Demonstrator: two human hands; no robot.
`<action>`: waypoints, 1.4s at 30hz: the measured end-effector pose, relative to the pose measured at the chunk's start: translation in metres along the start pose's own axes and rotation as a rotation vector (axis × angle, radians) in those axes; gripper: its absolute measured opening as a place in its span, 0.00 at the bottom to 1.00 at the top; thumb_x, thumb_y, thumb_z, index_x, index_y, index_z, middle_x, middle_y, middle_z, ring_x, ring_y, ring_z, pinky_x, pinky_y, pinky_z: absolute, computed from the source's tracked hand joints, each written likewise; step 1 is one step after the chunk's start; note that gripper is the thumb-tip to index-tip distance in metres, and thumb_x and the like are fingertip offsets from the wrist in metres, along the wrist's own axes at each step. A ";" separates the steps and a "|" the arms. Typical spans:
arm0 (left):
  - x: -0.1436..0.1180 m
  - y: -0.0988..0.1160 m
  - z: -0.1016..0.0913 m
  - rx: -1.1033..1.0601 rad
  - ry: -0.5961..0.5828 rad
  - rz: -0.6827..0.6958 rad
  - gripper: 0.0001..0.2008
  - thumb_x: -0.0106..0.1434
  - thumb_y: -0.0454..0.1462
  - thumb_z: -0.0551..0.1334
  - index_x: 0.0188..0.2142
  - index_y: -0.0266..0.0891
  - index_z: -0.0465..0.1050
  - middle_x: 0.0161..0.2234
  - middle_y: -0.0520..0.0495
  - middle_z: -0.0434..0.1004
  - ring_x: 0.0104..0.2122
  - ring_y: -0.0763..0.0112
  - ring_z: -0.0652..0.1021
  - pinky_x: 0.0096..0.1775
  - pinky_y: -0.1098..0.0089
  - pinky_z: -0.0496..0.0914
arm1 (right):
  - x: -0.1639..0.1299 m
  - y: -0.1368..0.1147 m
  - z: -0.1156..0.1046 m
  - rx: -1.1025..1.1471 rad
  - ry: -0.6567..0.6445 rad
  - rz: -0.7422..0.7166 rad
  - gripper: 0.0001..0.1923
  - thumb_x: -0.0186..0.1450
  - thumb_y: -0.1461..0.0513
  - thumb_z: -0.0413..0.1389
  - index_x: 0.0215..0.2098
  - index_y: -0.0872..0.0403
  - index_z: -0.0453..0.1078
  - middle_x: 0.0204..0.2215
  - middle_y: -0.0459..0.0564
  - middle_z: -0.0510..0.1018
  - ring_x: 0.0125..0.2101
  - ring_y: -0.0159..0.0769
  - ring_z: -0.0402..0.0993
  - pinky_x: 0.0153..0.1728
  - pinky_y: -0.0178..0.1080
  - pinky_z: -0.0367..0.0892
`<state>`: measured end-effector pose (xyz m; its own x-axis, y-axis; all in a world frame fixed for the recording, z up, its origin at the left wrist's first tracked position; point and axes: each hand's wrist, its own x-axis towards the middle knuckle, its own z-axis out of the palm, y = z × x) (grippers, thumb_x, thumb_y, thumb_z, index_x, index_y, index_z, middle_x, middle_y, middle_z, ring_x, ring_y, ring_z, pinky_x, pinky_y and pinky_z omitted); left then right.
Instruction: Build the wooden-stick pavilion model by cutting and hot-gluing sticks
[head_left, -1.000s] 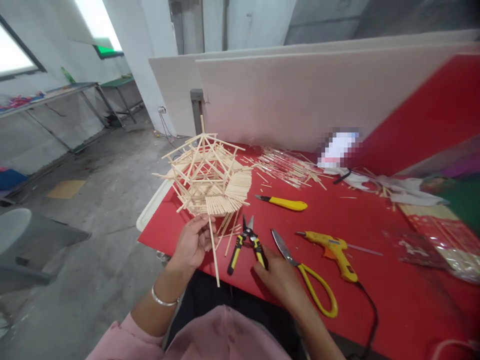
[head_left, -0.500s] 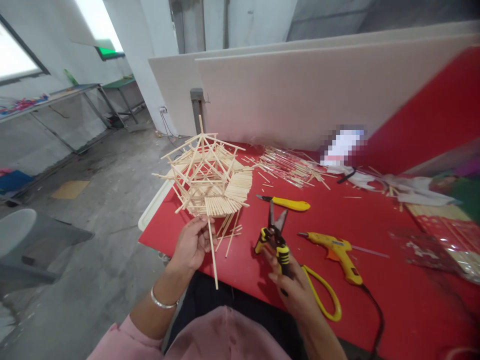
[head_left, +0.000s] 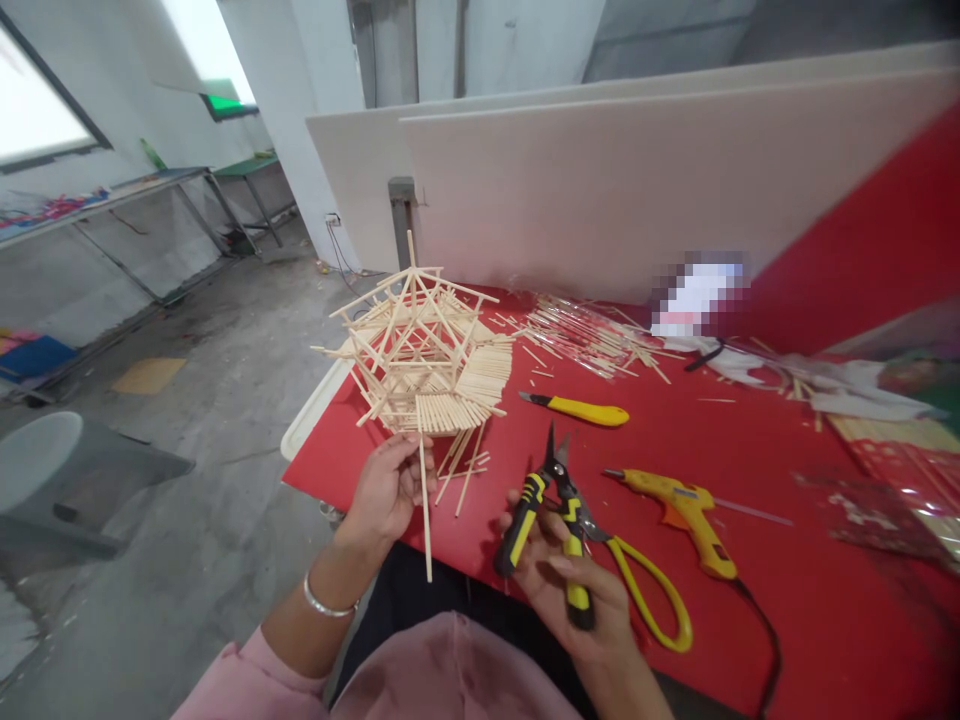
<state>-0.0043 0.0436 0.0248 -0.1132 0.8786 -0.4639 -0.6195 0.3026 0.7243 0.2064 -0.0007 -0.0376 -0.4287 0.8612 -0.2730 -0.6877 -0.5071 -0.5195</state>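
My left hand (head_left: pixel 386 490) pinches a thin wooden stick (head_left: pixel 427 520) near its top end, just in front of a model built of sticks (head_left: pixel 420 350). The stick points down toward me, and its upper end meets the model's front edge; whether it is attached I cannot tell. In my right hand (head_left: pixel 577 590) are black and yellow pruning shears (head_left: pixel 553 500), blades up and apart, handles spread. A few loose sticks (head_left: pixel 466 470) lie below the model, right of my left hand.
On the red table (head_left: pixel 540 570) lie a yellow-handled knife (head_left: pixel 585 409), a yellow glue gun (head_left: pixel 686 515) with its cord, and another yellow-handled cutter (head_left: pixel 660 600) beside my right hand. Bagged sticks (head_left: pixel 577 330) lie behind. A grey stool (head_left: pixel 67 490) stands at left.
My right hand has turned the shears and brought them slightly closer to me, their handles now more visible. My left hand keeps its pinch on the stick. The view has shifted slightly.
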 end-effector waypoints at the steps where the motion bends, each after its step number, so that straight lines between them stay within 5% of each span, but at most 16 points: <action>1: 0.000 0.000 0.000 -0.001 0.000 -0.003 0.09 0.52 0.37 0.64 0.31 0.34 0.70 0.18 0.53 0.71 0.13 0.77 0.71 0.11 0.80 0.55 | 0.000 -0.001 0.000 0.010 0.001 0.022 0.14 0.49 0.62 0.62 0.30 0.49 0.61 0.47 0.50 0.75 0.51 0.45 0.71 0.48 0.46 0.70; 6: 0.000 -0.001 -0.001 0.004 0.018 -0.004 0.08 0.53 0.37 0.63 0.31 0.33 0.71 0.18 0.54 0.71 0.12 0.78 0.71 0.12 0.81 0.57 | -0.003 -0.002 -0.007 -0.019 -0.009 0.076 0.13 0.52 0.63 0.57 0.36 0.49 0.63 0.46 0.52 0.75 0.49 0.39 0.73 0.42 0.37 0.73; 13: 0.003 -0.003 0.000 0.017 0.025 0.030 0.07 0.53 0.37 0.63 0.30 0.34 0.71 0.17 0.53 0.71 0.13 0.78 0.71 0.13 0.80 0.59 | -0.006 0.002 0.002 -0.078 -0.042 0.139 0.31 0.42 0.63 0.52 0.47 0.46 0.68 0.47 0.50 0.76 0.49 0.42 0.73 0.40 0.40 0.74; 18: -0.007 -0.011 -0.012 0.110 -0.040 0.213 0.08 0.56 0.39 0.65 0.30 0.35 0.71 0.20 0.53 0.72 0.16 0.78 0.73 0.18 0.78 0.64 | -0.015 -0.012 0.014 -0.116 -0.216 0.214 0.35 0.40 0.65 0.57 0.49 0.47 0.70 0.50 0.55 0.75 0.48 0.53 0.73 0.30 0.45 0.74; 22: -0.028 -0.014 -0.027 0.334 -0.081 0.394 0.10 0.61 0.42 0.62 0.32 0.36 0.73 0.23 0.53 0.73 0.17 0.78 0.73 0.20 0.78 0.63 | -0.024 -0.016 0.015 -0.385 -0.153 0.208 0.33 0.47 0.60 0.61 0.52 0.49 0.68 0.51 0.58 0.74 0.43 0.52 0.76 0.40 0.55 0.71; 26: -0.046 -0.009 -0.029 0.534 -0.154 0.499 0.10 0.63 0.42 0.61 0.32 0.36 0.74 0.25 0.51 0.73 0.18 0.80 0.69 0.22 0.76 0.63 | -0.022 -0.007 0.021 -0.940 -0.015 -0.005 0.23 0.57 0.60 0.57 0.51 0.50 0.69 0.51 0.55 0.74 0.49 0.50 0.72 0.54 0.57 0.62; 30: -0.054 -0.005 -0.020 0.713 -0.233 0.564 0.12 0.65 0.41 0.58 0.29 0.37 0.73 0.22 0.53 0.69 0.19 0.78 0.68 0.24 0.76 0.61 | -0.020 0.000 0.026 -1.386 -0.037 -0.354 0.38 0.57 0.66 0.50 0.65 0.45 0.52 0.60 0.52 0.64 0.62 0.44 0.56 0.62 0.54 0.51; 33: -0.058 -0.005 -0.013 0.858 -0.334 0.612 0.12 0.65 0.39 0.57 0.29 0.37 0.73 0.21 0.52 0.68 0.21 0.76 0.68 0.26 0.75 0.62 | -0.026 0.001 0.024 -1.538 -0.052 -0.400 0.44 0.56 0.70 0.47 0.69 0.45 0.41 0.63 0.52 0.57 0.64 0.40 0.51 0.62 0.51 0.53; 42: -0.064 -0.017 -0.008 0.993 -0.380 0.712 0.09 0.63 0.34 0.57 0.30 0.40 0.76 0.28 0.47 0.76 0.30 0.68 0.74 0.35 0.71 0.65 | -0.040 0.007 0.005 -1.751 0.026 -0.523 0.44 0.59 0.70 0.47 0.69 0.44 0.36 0.63 0.56 0.55 0.64 0.47 0.49 0.61 0.56 0.55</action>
<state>0.0071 -0.0209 0.0384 0.1510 0.9597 0.2371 0.3481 -0.2761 0.8959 0.2158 -0.0388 -0.0262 -0.3760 0.9099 0.1749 0.6091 0.3850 -0.6934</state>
